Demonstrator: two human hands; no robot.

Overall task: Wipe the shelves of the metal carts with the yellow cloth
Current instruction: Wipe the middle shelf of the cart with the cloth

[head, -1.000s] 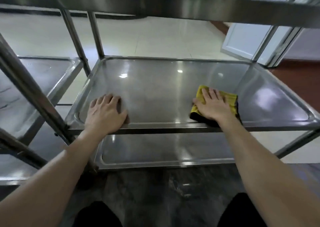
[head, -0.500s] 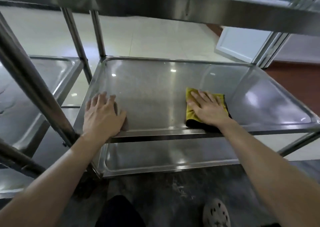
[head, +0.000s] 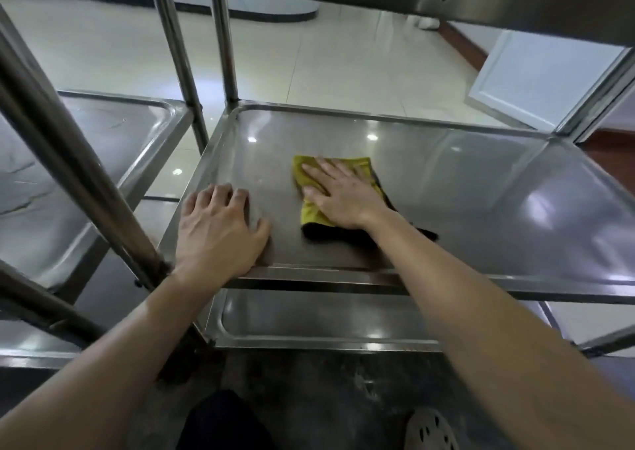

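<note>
The cloth point(head: 311, 212) lies folded into a soft yellow oblong with a dark underside showing at its near end. Its long axis runs from me toward the far rim, left of the middle of the shelf point(head: 481, 209). My right hand point(head: 343, 197) presses flat on it, fingers straight and slightly spread. My left hand point(head: 216, 233) rests beside it on the smooth, glossy steel near the front left corner, fingers spread, holding nothing.

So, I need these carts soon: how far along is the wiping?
Done: nothing shows any shelf finished. In hand: the right hand presses the cloth flat on the middle shelf, while the left hand braces at its front edge. Left: probably the lower shelf and the left cart, neither being touched.
</note>
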